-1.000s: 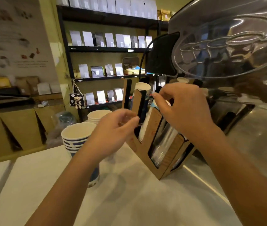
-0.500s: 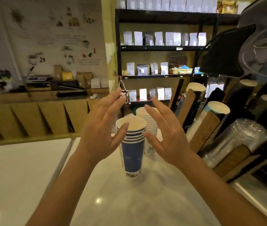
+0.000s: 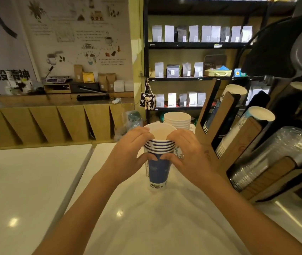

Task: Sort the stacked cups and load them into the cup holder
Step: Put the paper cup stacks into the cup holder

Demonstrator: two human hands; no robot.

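Gripping blue cup stack [image 3: 158,167] between both hands, left hand [image 3: 128,155] and right hand [image 3: 189,153] fingers curled round it

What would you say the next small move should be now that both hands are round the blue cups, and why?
Probably lift the blue cups off the counter toward the cup holder: the left hand and right hand grip the upright stack.

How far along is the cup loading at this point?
Done: the wooden cup holder already carries cups in its slots. In hand: left hand and right hand grip the blue cup stack on the counter. Left: loading it, plus the white cup stack behind.
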